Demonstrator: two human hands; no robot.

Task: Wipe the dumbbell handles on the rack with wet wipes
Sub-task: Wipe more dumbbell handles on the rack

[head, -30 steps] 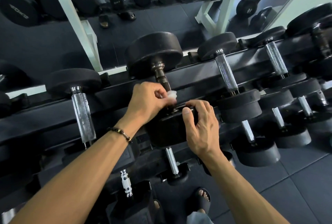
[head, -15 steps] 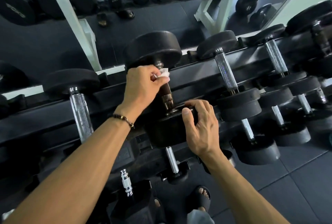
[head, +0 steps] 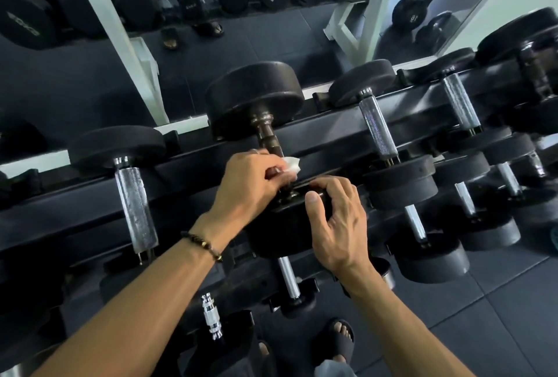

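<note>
A large black dumbbell lies across the top tier of the black rack, its dark worn handle pointing toward me. My left hand is closed around the near end of that handle with a white wet wipe pressed to the metal; a corner of the wipe sticks out to the right. My right hand grips the dumbbell's near weight head, thumb on its top face. The handle's near end is hidden under my left hand.
Chrome-handled dumbbells lie on both sides: one at the left, others at the right. Smaller dumbbells fill the lower tier. A mirror behind shows another rack and kettlebells. My sandalled foot stands on the dark floor.
My left hand slid up the handle toward the far head with the wipe, then back down to the near end. My right hand stayed on the near weight head.
</note>
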